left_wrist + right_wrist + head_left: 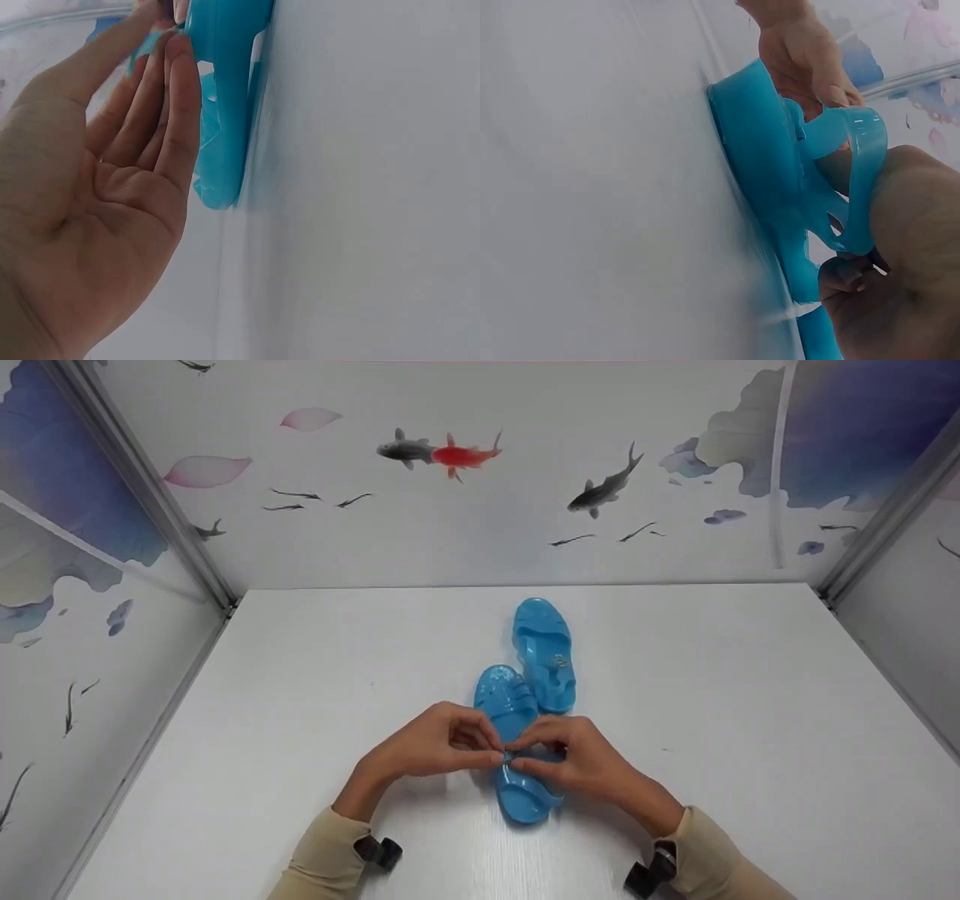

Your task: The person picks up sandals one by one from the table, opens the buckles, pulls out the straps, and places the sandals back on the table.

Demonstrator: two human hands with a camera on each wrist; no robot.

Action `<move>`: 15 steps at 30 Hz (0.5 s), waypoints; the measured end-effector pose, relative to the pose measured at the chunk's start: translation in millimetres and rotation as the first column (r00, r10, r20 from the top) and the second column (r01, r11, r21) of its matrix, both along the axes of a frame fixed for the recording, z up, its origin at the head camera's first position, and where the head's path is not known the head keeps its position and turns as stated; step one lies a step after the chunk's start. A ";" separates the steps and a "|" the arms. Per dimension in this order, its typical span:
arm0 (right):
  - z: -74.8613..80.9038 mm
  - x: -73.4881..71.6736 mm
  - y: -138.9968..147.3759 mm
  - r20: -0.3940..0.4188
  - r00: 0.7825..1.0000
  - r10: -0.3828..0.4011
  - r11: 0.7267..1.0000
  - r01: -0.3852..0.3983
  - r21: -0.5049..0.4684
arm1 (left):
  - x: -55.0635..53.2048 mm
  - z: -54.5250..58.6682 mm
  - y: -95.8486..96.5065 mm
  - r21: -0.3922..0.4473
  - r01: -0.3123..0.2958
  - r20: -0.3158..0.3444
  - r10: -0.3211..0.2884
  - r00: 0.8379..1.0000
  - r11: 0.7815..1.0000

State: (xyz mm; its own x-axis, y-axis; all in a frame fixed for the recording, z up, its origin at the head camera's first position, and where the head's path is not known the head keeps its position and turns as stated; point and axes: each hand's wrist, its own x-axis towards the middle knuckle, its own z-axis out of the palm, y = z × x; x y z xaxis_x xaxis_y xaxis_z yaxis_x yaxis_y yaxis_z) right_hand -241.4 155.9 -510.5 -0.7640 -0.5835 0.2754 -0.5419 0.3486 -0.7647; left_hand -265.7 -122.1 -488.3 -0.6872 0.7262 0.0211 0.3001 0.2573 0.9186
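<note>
A blue jelly sandal point(504, 690) lies on the white table, its toe pointing away and its heel toward me. My left hand point(439, 742) comes in from its left side, thumb and fingertips pinching the sandal's strap near the middle. From the other side my right hand point(581, 754) pinches the strap close to the left fingertips. The right wrist view shows the blue ankle strap point(868, 165) looping up from the sole beside the right hand. Fingers hide the spot where both hands meet. Just beyond lies a second blue sandal point(544, 622), with a small buckle on its strap.
The white table point(300, 675) has a back panel point(480, 532) with painted fish and side panels with painted leaves. Metal posts point(142, 472) stand at the corners. Dark wrist cameras point(380, 853) are worn at both sleeve cuffs.
</note>
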 end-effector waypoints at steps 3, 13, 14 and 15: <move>-0.2 1.1 -0.1 -0.061 0.998 -0.023 1.000 0.023 0.001 | -1.6 -0.5 -0.7 0.018 0.018 0.028 -0.019 0.999 1.000; 4.1 3.6 -1.2 -0.019 0.999 0.038 0.995 -0.036 0.097 | 0.4 -1.6 0.2 -0.001 0.006 0.045 -0.006 0.999 1.000; 4.3 3.5 -1.0 -0.016 0.998 0.052 0.994 -0.051 0.100 | 0.6 -1.8 0.6 -0.002 0.005 0.043 -0.005 0.999 1.000; 4.2 3.3 -0.7 -0.011 0.998 0.065 0.993 -0.064 0.103 | 0.7 -2.0 1.0 -0.002 0.006 0.042 -0.006 0.999 1.000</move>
State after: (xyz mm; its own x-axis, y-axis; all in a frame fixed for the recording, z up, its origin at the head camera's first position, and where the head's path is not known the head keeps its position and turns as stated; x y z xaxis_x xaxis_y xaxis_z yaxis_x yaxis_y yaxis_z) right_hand -238.1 155.2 -506.2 -0.7203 -0.6573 0.2217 -0.5762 0.3890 -0.7188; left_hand -265.0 -121.1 -490.4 -0.6830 0.7304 -0.0096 0.2628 0.2580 0.9297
